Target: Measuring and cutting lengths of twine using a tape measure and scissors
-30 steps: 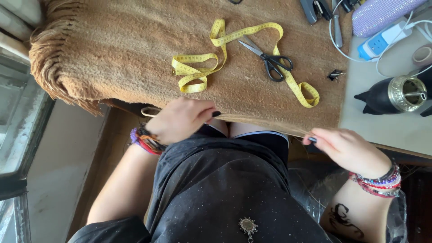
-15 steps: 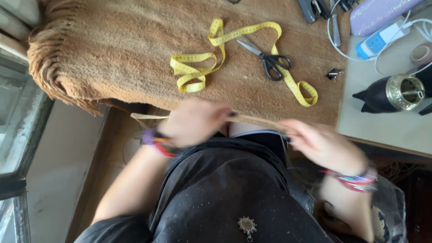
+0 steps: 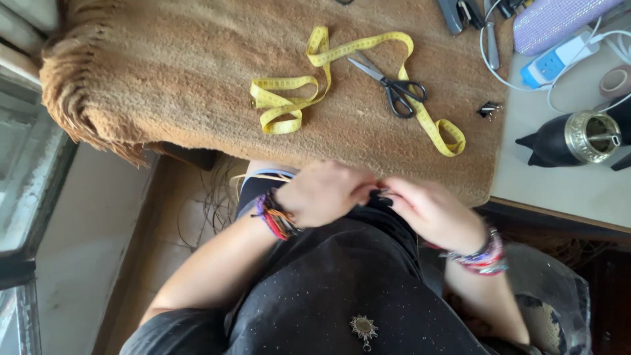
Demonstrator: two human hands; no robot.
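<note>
Both hands, left hand and right hand, meet fingertip-to-fingertip below brown mat; grip contents blurred, cannot tell.

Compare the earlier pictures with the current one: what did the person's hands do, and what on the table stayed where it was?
The left hand and right hand, apart at the table edge a second ago, have come together over the lap, fingertips meeting. What they pinch is too blurred to tell; the thin pale strip stretched between them half a second ago no longer shows. The yellow tape measure, scissors and brown cloth stayed put.
</note>
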